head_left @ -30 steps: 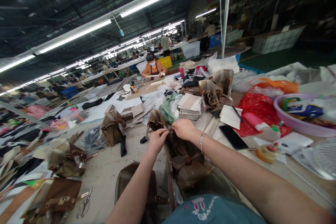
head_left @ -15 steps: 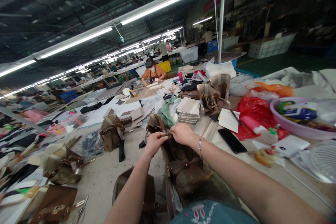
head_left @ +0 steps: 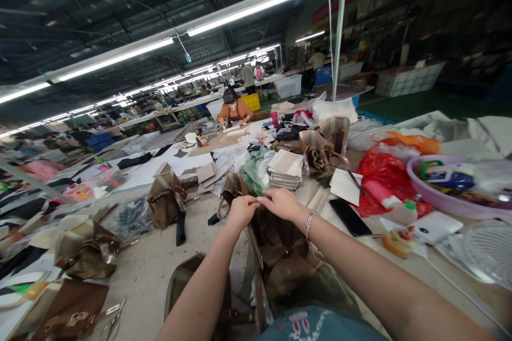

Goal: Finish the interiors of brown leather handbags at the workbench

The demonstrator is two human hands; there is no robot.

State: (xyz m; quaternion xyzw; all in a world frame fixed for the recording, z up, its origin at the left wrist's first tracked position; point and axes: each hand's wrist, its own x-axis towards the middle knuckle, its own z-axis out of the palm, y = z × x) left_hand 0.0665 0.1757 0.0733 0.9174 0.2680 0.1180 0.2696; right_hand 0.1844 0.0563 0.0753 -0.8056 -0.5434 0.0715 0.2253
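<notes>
Brown handbag [head_left: 282, 242] sits upright in front of the wearer's teal shirt [head_left: 336, 327], under both forearms; can't see what bears its base. Left hand [head_left: 242, 212] and right hand [head_left: 282, 203] meet at its far upper edge, fingertips closed in tight pinches, apparently on that edge; exact layers too small to tell. My take: keep both pinches close and level, edge taut but not stretched, body square so it doesn't twist.

Containers: lilac basin [head_left: 448, 198], right side, holds a blue-and-white packet [head_left: 450, 177] and clear plastic. Smaller tan-lined bag [head_left: 162, 210], left, gapes open; contents unclear. Green-capped bottle [head_left: 408, 212]: translucent, fill level unreadable.
</notes>
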